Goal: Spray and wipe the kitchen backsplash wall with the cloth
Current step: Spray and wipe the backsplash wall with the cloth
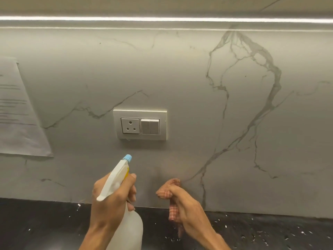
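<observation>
A grey marble-look backsplash wall [189, 83] with dark veins fills the view. My left hand [110, 201] grips a white spray bottle [117, 179] by its neck, with fingers on the trigger. Its blue nozzle [127, 158] points up at the wall just below the socket plate. My right hand [187, 204] holds a bunched red-and-white checked cloth [168, 189] low against the wall, close to the countertop.
A silver plate with a three-pin socket and two switches [140, 124] sits on the wall above the bottle. A printed paper sheet [16, 112] is stuck to the wall at the left. A black speckled countertop [45, 226] runs below. A light strip [162, 18] glows overhead.
</observation>
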